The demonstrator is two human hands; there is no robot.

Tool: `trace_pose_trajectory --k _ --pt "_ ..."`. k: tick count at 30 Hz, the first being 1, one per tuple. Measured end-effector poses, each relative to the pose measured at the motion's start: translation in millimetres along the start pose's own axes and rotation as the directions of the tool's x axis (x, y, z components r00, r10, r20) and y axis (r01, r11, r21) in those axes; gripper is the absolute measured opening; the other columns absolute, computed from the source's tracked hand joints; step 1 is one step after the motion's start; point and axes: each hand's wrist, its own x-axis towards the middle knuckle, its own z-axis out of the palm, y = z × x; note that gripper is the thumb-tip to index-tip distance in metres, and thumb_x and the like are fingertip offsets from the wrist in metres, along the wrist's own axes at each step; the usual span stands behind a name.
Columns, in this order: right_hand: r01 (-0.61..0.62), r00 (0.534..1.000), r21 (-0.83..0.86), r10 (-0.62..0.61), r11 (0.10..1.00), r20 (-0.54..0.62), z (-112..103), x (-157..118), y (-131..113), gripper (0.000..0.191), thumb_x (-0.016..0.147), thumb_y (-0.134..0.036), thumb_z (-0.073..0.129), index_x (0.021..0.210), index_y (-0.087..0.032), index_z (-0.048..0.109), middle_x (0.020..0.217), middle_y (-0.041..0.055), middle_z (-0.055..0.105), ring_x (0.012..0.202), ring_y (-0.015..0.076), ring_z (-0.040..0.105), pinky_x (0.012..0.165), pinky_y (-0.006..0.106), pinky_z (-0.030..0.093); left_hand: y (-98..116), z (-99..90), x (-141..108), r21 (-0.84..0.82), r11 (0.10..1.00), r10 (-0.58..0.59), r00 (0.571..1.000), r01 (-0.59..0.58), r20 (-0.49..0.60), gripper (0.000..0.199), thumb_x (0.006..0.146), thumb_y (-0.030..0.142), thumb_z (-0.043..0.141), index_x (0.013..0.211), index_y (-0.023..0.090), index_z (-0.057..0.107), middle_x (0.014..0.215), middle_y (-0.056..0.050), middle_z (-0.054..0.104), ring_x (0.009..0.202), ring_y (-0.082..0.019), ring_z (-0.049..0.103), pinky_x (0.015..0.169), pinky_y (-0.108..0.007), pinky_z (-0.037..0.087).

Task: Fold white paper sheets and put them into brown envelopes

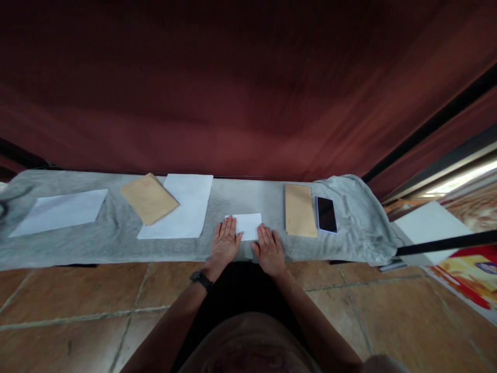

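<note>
1. Left grip [225, 241], right grip [270, 252]: palms down, fingers extended, clasping nothing.
2. Small white paper [249, 226] lies between them, side edges under my fingers; presumably pressed to keep it flat.
3. Brown paper [301, 211] and phone [326, 214] sit rightward, likely within reach.
4. Grey cloth-draped bench [248, 194]; red curtain [248, 103] behind, tiled floor [85, 295] below.

No text, number or brand can be read: the blue oval mark [487, 268] on the red-and-yellow printed panel [462, 270] at the far right is too blurred to make out.
</note>
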Motion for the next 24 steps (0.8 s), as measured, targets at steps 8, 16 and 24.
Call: trace_pose_trajectory --k 8,16,24 --pt "-0.031 1.000 -0.017 0.031 0.999 0.004 0.1 -3.2 -1.3 0.058 0.107 -0.038 0.040 0.158 -0.009 0.035 0.158 0.0168 0.044 0.145 0.0305 0.045 0.122 0.052 0.029 -8.8 0.6 -10.9 -0.065 0.995 -0.078 0.995 0.074 -0.067 0.061 0.103 0.037 0.033 0.155 0.004 0.038 0.160 -0.020 0.038 0.151 -0.032 0.034 0.123 -0.052 0.028" --pt "-0.044 0.998 -0.013 0.044 0.999 -0.035 1.0 -6.3 -0.9 0.060 0.108 -0.039 0.037 0.158 -0.007 0.034 0.158 0.0203 0.043 0.146 0.0327 0.042 0.121 0.053 0.031 -31.7 -22.4 -24.3 -0.117 0.990 -0.093 0.987 0.078 -0.127 0.054 0.101 0.034 0.038 0.148 0.011 0.051 0.159 -0.017 0.043 0.153 -0.032 0.032 0.125 -0.053 0.025" --pt "0.052 0.998 0.046 -0.051 0.998 -0.032 11.2 10.1 -23.2 0.055 0.107 -0.034 0.035 0.159 -0.013 0.035 0.160 0.0141 0.042 0.146 0.0297 0.043 0.121 0.051 0.031 -192.6 -86.6 18.5 -0.162 0.650 -0.757 0.617 0.742 -0.214 0.063 0.097 0.045 0.054 0.142 0.002 0.044 0.148 -0.028 0.049 0.140 -0.039 0.045 0.115 -0.054 0.035"
